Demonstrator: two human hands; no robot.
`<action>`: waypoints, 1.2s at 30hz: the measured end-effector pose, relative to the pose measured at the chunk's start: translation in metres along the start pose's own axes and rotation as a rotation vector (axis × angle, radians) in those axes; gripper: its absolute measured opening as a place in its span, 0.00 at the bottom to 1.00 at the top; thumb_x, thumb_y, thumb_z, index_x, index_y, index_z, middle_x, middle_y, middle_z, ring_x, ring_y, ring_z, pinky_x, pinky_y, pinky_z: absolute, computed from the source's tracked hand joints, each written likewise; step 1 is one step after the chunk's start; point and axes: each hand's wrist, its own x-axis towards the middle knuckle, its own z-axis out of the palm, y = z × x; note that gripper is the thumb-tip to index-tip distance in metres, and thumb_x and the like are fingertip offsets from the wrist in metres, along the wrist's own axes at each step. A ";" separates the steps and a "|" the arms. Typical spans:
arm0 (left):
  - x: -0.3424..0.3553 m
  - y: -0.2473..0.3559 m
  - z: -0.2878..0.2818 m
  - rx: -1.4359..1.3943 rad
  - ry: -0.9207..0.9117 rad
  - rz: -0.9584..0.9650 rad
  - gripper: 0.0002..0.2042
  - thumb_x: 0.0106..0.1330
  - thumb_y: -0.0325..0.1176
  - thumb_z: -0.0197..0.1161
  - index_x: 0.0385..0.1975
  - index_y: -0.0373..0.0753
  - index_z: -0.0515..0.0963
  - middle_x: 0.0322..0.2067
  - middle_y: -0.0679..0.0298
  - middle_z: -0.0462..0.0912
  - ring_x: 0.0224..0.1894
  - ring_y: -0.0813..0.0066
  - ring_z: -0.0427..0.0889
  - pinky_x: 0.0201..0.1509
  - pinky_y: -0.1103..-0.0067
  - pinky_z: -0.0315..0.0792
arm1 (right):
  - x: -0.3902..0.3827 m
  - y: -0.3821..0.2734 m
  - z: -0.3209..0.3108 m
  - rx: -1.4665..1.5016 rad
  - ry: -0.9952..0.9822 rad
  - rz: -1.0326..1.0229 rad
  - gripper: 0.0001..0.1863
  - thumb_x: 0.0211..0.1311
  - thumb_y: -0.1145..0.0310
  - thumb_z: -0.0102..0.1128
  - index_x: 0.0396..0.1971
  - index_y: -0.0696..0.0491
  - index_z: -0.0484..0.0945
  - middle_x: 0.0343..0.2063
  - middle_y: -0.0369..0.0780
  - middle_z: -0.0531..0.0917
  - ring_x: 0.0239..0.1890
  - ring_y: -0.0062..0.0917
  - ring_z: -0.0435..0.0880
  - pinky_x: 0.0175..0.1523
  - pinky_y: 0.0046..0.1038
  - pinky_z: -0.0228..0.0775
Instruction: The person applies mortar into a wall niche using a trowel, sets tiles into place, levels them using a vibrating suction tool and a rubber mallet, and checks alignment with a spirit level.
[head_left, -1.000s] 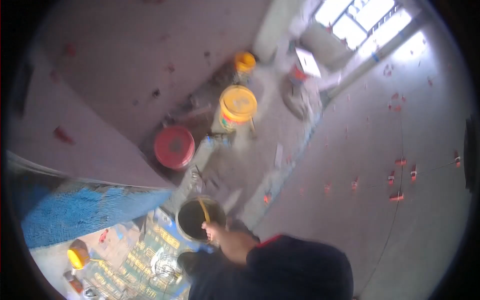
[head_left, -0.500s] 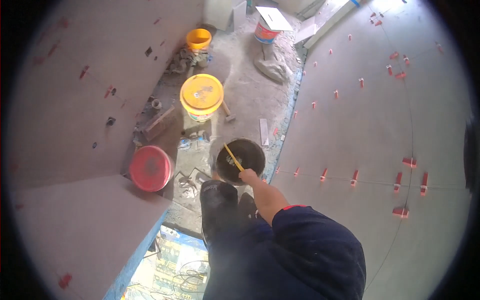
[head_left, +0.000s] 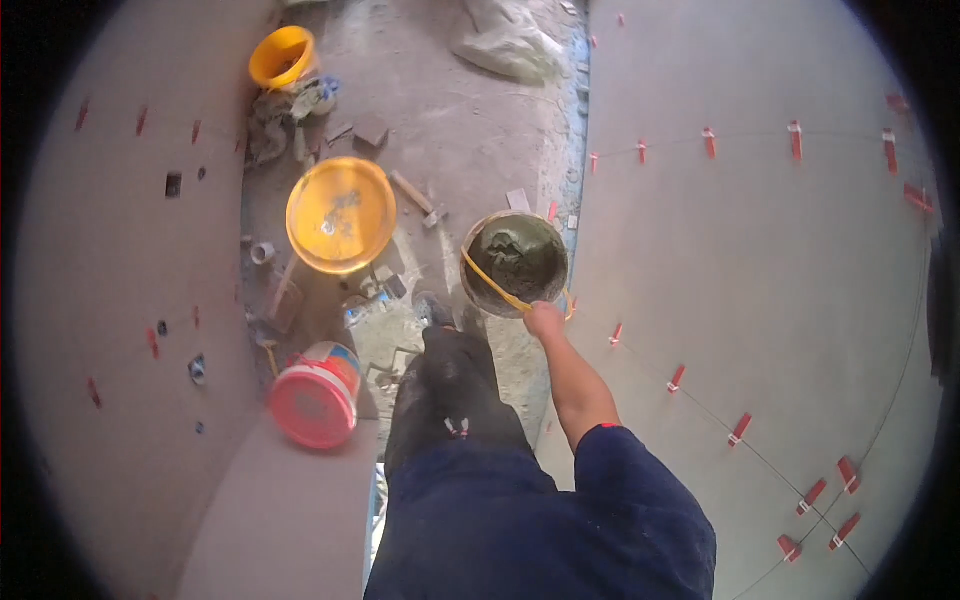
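Observation:
My right hand [head_left: 545, 320] is closed around the yellow handle [head_left: 490, 282] of a dark round bucket [head_left: 483, 297]. Wet grey mortar [head_left: 515, 255] lies inside, its surface uneven. The bucket is in front of my legs and slightly to the right, close to the right wall; whether it touches the floor I cannot tell. Nothing shows of my left hand. A hammer [head_left: 412, 192] with a wooden handle lies on the floor, between the bucket and a bucket with a yellow top [head_left: 341, 216].
A bucket with a red lid [head_left: 313, 405] leans at the left, near my legs. Farther off are an orange-yellow bucket [head_left: 283, 58], rubble, and a pale sack [head_left: 508, 42]. Large grey tiles with red wedges [head_left: 740, 430] cover the right wall [head_left: 700, 250].
My view has shifted forward along the floor. The mortar bucket is now farther from my legs and more to the right, its handle still in my right hand.

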 end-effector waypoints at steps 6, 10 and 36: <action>0.089 0.230 -0.181 0.198 0.201 0.034 0.22 0.73 0.46 0.49 0.58 0.38 0.67 0.48 0.66 0.76 0.48 0.75 0.74 0.50 0.76 0.69 | -0.007 -0.013 -0.098 0.228 0.264 0.350 0.18 0.56 0.57 0.56 0.45 0.48 0.80 0.57 0.44 0.72 0.67 0.46 0.58 0.63 0.58 0.53; 0.095 0.442 -0.248 0.027 0.258 0.620 0.20 0.72 0.46 0.51 0.53 0.36 0.71 0.45 0.63 0.78 0.46 0.74 0.75 0.51 0.76 0.68 | 0.024 -0.020 -0.098 0.516 0.157 0.711 0.28 0.53 0.62 0.59 0.58 0.47 0.70 0.56 0.51 0.72 0.66 0.45 0.61 0.65 0.50 0.56; 0.022 1.146 0.009 0.871 -0.184 0.932 0.19 0.67 0.39 0.58 0.50 0.30 0.75 0.41 0.56 0.82 0.44 0.70 0.80 0.51 0.75 0.72 | 0.133 -0.081 -0.107 2.828 0.429 1.282 0.25 0.67 0.48 0.49 0.13 0.41 0.57 0.07 0.28 0.59 0.08 0.22 0.58 0.24 0.32 0.65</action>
